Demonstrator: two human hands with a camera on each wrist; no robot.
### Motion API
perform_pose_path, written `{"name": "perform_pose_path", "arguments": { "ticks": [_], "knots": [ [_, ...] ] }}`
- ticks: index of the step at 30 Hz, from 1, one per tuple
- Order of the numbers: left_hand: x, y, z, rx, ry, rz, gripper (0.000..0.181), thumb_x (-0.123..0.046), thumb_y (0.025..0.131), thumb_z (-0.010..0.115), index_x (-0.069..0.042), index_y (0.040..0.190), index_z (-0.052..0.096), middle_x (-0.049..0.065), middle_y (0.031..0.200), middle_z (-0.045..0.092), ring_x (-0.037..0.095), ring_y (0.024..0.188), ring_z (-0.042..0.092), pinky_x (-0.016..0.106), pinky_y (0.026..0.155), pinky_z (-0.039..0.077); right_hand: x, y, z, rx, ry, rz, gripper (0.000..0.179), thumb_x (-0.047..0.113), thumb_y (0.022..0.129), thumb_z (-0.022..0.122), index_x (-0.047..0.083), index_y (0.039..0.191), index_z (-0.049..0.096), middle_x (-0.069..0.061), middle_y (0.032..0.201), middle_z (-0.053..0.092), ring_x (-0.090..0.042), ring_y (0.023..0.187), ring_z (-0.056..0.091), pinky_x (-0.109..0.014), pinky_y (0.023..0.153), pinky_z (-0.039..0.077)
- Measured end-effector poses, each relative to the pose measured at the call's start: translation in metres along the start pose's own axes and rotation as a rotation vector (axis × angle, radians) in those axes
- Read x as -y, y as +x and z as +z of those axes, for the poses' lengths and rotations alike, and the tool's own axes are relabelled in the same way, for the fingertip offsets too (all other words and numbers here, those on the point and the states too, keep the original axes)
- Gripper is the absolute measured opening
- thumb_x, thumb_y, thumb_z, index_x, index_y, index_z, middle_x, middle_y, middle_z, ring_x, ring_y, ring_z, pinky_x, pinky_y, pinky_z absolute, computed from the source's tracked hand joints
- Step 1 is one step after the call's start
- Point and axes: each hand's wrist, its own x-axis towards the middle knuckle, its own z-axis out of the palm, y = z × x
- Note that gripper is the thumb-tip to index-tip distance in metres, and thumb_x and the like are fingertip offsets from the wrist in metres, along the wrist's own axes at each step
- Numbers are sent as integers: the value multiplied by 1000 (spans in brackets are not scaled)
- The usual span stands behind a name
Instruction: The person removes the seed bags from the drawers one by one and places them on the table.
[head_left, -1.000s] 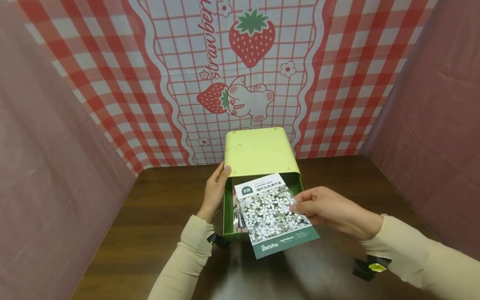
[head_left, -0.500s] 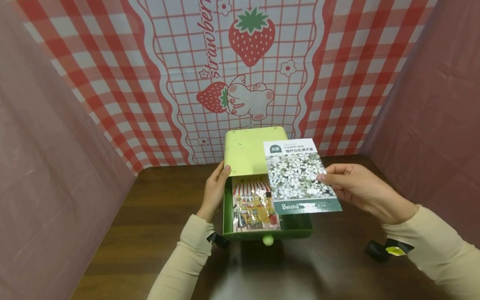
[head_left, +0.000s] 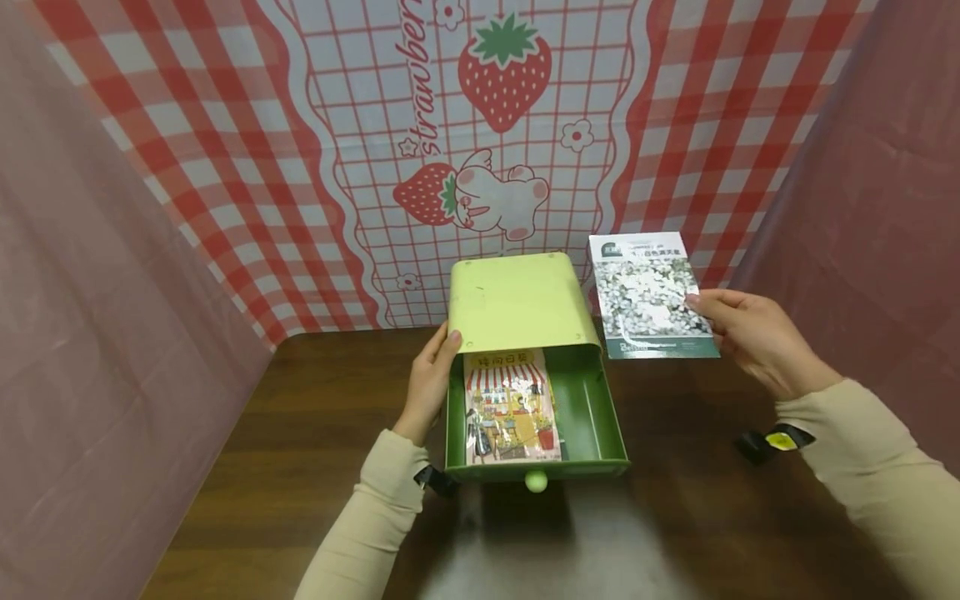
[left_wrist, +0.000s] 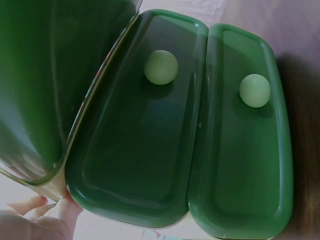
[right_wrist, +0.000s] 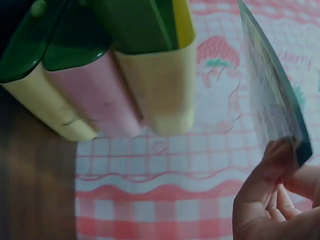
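Observation:
A yellow-green drawer cabinet [head_left: 517, 304] stands at the back of the table with its top drawer [head_left: 592, 417] pulled out. My left hand [head_left: 427, 383] rests against the cabinet's left side, thumb near the upper front corner. In my right hand [head_left: 757, 333] a flower seed packet [head_left: 648, 292] with a white-flower picture is pinched by its right edge, held to the right of the cabinet. An illustrated packet [head_left: 513, 408] with a striped awning lies on the drawer's left side. A green edge shows from beneath it. In the right wrist view the held seed packet [right_wrist: 275, 85] is edge-on.
Two lower drawers with green fronts [left_wrist: 135, 135] and round pale knobs [left_wrist: 161, 67] sit under the pulled-out one. The middle cabinet section [right_wrist: 95, 95] is pink. A checkered strawberry cloth [head_left: 225, 167] hangs behind the dark wooden table [head_left: 315, 417], with pink curtains [head_left: 862, 208] on both sides.
My right hand has lifted the flower seed packet from over the open drawer, up and to the right, uncovering the illustrated packet and the drawer knob. My left hand has stayed in place.

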Motion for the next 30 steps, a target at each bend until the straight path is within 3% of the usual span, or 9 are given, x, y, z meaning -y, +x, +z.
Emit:
{"name": "perform_pose_path", "arguments": {
  "ticks": [6,12,14,15,17,20,23,30],
  "knots": [
    [-1,-1,-1,-3,3,3,59,-48,99,52,-23,151,39,4,158,36,26,147,30,47,122,24,-26,34,0,-67,269,11,9,30,89,72,28,81,73,13,80,62,-1,70,56,-17,59,52],
    [-3,2,-1,4,13,-15,57,-37,102,50,-14,153,36,10,159,33,31,148,27,50,121,23,-57,70,5,-187,351,31,15,23,90,72,27,76,72,13,73,66,0,65,61,-17,56,54],
    [-4,2,-1,7,13,-17,57,-35,103,49,-12,153,35,11,159,33,32,148,27,50,121,23,-67,79,8,-234,310,59,5,26,89,73,24,84,73,13,77,65,0,69,61,-17,60,55],
    [-5,2,-1,8,14,-17,57,-35,103,49,-12,153,35,11,158,33,32,147,27,51,121,23,-71,83,9,-253,254,81,12,31,88,73,22,95,74,11,86,67,-1,78,62,-19,69,56],
    [-4,2,-1,9,15,-15,57,-38,102,49,-14,153,35,9,158,33,31,147,28,50,121,23,-82,89,13,-269,149,120,39,40,89,70,16,120,69,1,112,65,-9,102,60,-26,89,55],
    [-3,0,0,5,11,-4,59,-43,101,50,-18,152,37,7,158,34,30,147,28,50,121,23,-100,98,20,-291,-3,153,70,48,92,62,6,145,47,-11,146,46,-24,132,43,-40,112,40],
    [-1,-1,0,6,13,4,62,-49,99,51,-20,152,37,4,158,35,28,147,29,49,121,24,-119,105,27,-329,-19,168,68,43,94,60,1,145,45,-16,155,38,-29,141,34,-46,118,31],
    [1,-2,0,7,13,16,66,-52,99,51,-18,153,35,4,159,34,27,148,28,50,121,24,-153,114,38,-359,-37,189,57,29,96,61,-5,139,48,-23,150,41,-36,143,34,-48,118,31]
  ]
}}
